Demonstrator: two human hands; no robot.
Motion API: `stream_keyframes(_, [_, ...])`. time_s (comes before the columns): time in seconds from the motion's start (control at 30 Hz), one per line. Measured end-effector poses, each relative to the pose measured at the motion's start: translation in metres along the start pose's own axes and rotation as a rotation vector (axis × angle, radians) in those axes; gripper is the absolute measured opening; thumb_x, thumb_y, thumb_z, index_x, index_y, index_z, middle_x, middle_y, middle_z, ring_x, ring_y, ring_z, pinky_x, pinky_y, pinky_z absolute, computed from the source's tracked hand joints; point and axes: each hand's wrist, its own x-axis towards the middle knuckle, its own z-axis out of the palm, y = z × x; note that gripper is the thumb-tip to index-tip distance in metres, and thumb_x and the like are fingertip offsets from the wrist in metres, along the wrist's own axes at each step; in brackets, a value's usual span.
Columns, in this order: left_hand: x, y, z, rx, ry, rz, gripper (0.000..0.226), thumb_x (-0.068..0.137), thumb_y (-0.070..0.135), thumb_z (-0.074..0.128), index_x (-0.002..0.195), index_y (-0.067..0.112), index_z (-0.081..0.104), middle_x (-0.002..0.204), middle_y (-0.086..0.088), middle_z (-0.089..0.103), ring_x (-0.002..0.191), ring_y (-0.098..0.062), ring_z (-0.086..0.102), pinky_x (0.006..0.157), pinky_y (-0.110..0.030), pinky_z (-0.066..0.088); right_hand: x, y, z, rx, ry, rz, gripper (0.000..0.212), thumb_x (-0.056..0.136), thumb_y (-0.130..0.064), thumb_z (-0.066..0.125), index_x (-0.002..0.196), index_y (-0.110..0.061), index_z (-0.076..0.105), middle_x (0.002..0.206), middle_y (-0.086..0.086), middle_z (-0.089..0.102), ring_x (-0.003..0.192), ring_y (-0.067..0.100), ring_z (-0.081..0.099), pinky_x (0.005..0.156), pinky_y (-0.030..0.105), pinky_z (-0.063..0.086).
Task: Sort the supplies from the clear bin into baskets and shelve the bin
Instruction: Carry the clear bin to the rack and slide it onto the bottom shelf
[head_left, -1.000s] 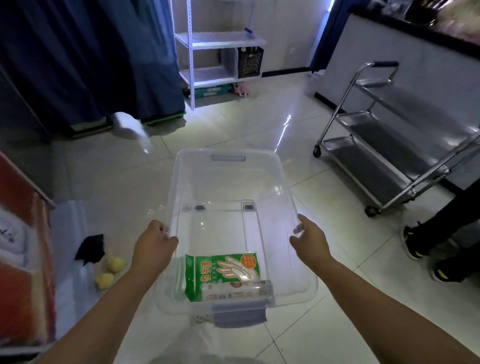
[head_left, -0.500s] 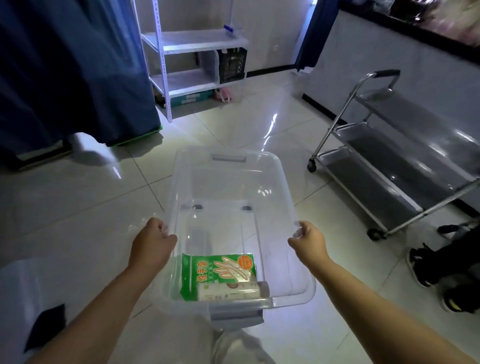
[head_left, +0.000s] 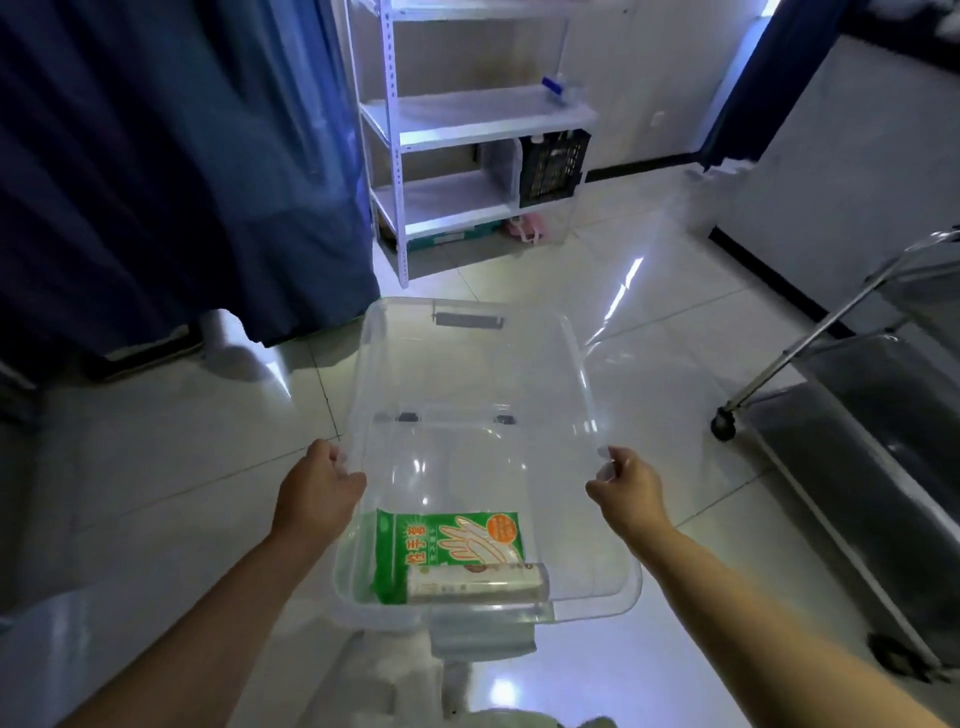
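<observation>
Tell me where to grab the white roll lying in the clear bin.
Pinch the white roll across its middle, reaching down from above: it lies flat along the near wall of the clear bin, partly on the green glove packet, so its ends are hemmed in.

Dim room, cool blue cast. Glare streak on floor (head_left: 626, 283) w/ bright spot near bottom; reflections on bin (head_left: 576, 364). Curtain (head_left: 156, 156) in deep shadow. Wide-angle bend at edges, slight blur.

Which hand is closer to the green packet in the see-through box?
The left hand. It grips the clear bin's left rim just above and beside the green packet. The right hand grips the opposite rim, farther from the packet, which lies in the bin's near-left part.
</observation>
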Motion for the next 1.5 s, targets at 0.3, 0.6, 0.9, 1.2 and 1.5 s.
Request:
stream_keyframes(0.3, [0.228,0.074,0.049,-0.019,-0.029,0.001,0.020,0.074,0.018,0.064,0.085,0.016,0.048,0.073,0.003,0.053,0.064,-0.017,0.051,0.052,-0.026,0.036,0.215,-0.096,0.029,-0.006,0.027,0.021,0.046,0.077,0.005,0.061,0.121,-0.007,0.056,0.085,0.008,0.060,0.071,0.019,0.057,0.064,0.026,0.045])
stream_keyframes(0.6, [0.424,0.182,0.092,-0.005,-0.110,0.051,0.019,0.071,0.014,0.065,0.080,0.017,0.048,0.069,-0.002,0.056,0.060,-0.017,0.052,0.052,-0.025,0.036,0.393,-0.161,0.029,0.043,0.097,0.150,0.049,0.076,0.005,0.062,0.122,-0.010,0.053,0.084,0.003,0.058,0.075,0.019,0.059,0.068,0.030,0.051])
stream_keyframes(0.9, [0.587,0.279,0.184,-0.041,-0.097,-0.004,0.023,0.070,0.011,0.067,0.072,0.020,0.046,0.068,-0.006,0.056,0.060,-0.021,0.052,0.055,-0.029,0.040,0.617,-0.186,0.021,-0.007,0.040,0.115,0.044,0.073,0.005,0.062,0.116,-0.006,0.057,0.087,0.008,0.060,0.069,0.017,0.054,0.053,0.020,0.039])
stream_keyframes(1.2, [0.712,0.367,0.255,-0.049,-0.049,-0.168,0.022,0.071,0.015,0.069,0.081,0.018,0.049,0.069,-0.001,0.056,0.061,-0.019,0.052,0.052,-0.027,0.037,0.829,-0.235,-0.001,-0.153,-0.087,0.061,0.036,0.075,0.001,0.058,0.109,-0.013,0.056,0.076,-0.002,0.054,0.064,0.009,0.051,0.047,0.020,0.034])
stream_keyframes(1.5, [0.847,0.390,0.281,-0.024,-0.042,-0.258,0.019,0.076,0.015,0.064,0.087,0.014,0.050,0.070,-0.003,0.057,0.064,-0.021,0.053,0.052,-0.027,0.033,0.979,-0.293,0.051,-0.249,-0.188,0.022,0.041,0.073,-0.003,0.062,0.112,-0.012,0.054,0.084,0.002,0.056,0.070,0.015,0.054,0.058,0.023,0.039])
